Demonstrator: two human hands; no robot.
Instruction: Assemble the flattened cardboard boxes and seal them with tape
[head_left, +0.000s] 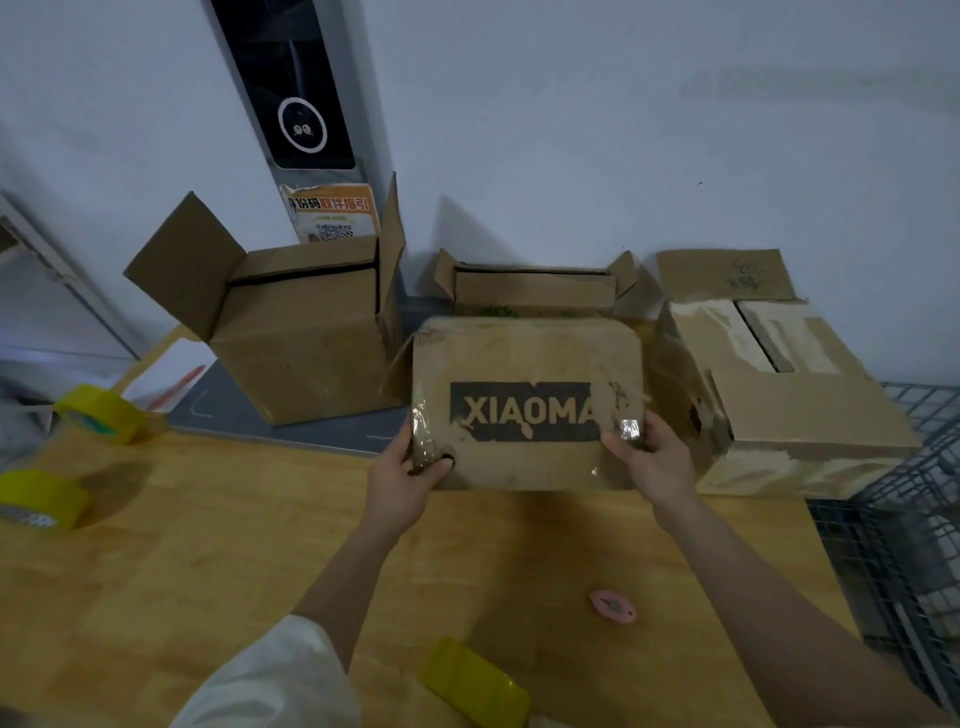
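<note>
While both arms reach forward in the head view, the left hand (410, 470) and right hand (652, 457) grip the printed cardboard box (527, 410) by its lower corners, fingers curled round the edges, above the tabletop (208, 545). Left of the fingers lie yellow tape rolls (101, 413); nearer the person lies a pink cutter (613, 606).

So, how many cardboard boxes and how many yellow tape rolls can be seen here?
Cardboard boxes: 4 – printed box held by left hand and right hand, open box, rear box, worn box.
Yellow tape rolls: 3.
Total: 7
</note>
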